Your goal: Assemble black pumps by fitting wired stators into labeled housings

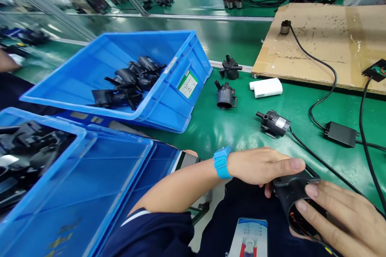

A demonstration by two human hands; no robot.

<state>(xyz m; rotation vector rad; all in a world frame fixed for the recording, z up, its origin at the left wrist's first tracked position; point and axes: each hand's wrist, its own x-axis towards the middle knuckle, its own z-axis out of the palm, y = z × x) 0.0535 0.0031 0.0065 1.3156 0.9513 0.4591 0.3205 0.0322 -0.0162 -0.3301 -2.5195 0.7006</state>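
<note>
Both hands meet at the lower right on a black pump housing [289, 196] held over my lap. My left hand [262, 166], with a blue wrist strap [221, 162], lies over its top with the fingers closed on it. My right hand [334, 213] grips it from the right, a finger at its open round end where copper windings show. A black cable runs from the housing across the green mat [229, 128].
A tilted blue bin [169, 100] holds several black pump parts [129, 82]. Another blue bin [90, 184] is at the lower left. Three loose pumps [273, 123] lie on the mat by a white block [265, 87], a black adapter [340, 133] and a cardboard sheet [319, 44]. Other people work across the belt.
</note>
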